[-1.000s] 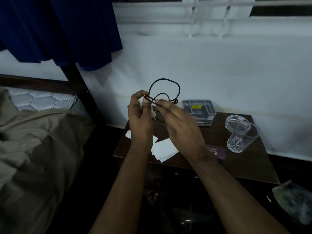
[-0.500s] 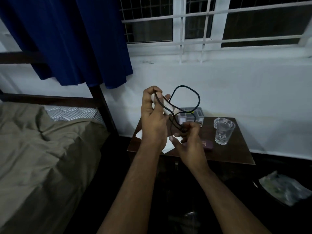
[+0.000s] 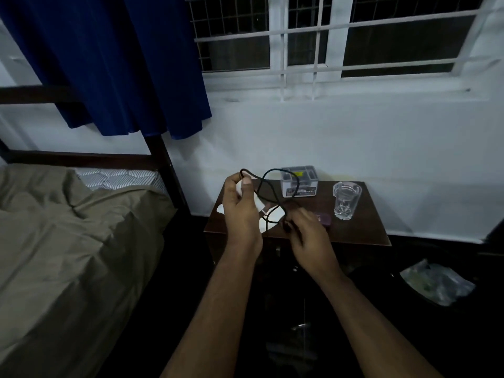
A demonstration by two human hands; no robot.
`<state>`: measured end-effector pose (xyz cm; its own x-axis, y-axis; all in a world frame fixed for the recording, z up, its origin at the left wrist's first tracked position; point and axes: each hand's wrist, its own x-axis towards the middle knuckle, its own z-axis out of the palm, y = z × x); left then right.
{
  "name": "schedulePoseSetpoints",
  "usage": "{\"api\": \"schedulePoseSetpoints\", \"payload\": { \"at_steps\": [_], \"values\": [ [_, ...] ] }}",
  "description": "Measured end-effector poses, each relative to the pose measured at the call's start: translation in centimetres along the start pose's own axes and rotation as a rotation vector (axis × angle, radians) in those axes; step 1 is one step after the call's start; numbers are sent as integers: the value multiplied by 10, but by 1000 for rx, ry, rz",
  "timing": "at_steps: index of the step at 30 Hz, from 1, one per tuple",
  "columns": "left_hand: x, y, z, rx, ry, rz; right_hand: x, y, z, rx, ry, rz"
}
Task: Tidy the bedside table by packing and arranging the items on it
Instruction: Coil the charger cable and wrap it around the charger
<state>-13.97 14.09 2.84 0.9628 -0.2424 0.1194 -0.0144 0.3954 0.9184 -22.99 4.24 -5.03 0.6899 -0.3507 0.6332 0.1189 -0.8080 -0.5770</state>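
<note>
My left hand (image 3: 241, 211) grips a white charger plug (image 3: 259, 205) above the dark wooden bedside table (image 3: 354, 230). A black cable (image 3: 275, 184) loops up from the plug and down to my right hand (image 3: 308, 236), which pinches its lower end. On the table stand a small clear box (image 3: 298, 181) at the back, an empty drinking glass (image 3: 346, 199) to the right and a purple case (image 3: 323, 218) partly hidden behind my right hand. White paper (image 3: 271, 218) lies under my hands.
A bed with an olive sheet (image 3: 68, 241) and dark frame post (image 3: 163, 165) stands to the left. A blue curtain (image 3: 122, 64) hangs over the barred window. A crumpled plastic bag (image 3: 436, 282) lies on the dark floor at the right.
The view has lifted and pulled back, showing more window. My hands with the cable have dropped lower over the table, and my right hand has drawn the cable end downward.
</note>
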Motion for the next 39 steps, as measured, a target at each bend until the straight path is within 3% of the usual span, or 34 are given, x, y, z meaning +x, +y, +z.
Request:
{"api": "schedulePoseSetpoints", "payload": {
  "at_steps": [9,12,16,23,28,32,36,39],
  "values": [
    [-9,-52,-16,-5,15,-324,-10,20,-3,143,-73,144],
    [-16,-71,-25,18,-1,-325,-14,27,-4,141,-118,204],
    [-21,-94,-42,239,-77,-317,-23,41,0,162,-110,311],
    [-20,-106,-41,430,-164,-474,-12,52,11,304,-50,439],
    [-8,-112,-42,418,-191,-600,-2,59,11,395,51,532],
    [-7,-109,-41,368,-267,-633,3,60,12,464,31,571],
    [-7,-115,-44,458,-200,-646,5,54,10,597,54,550],
    [-11,-117,-44,494,-273,-705,5,54,6,664,82,526]
  ]
}}
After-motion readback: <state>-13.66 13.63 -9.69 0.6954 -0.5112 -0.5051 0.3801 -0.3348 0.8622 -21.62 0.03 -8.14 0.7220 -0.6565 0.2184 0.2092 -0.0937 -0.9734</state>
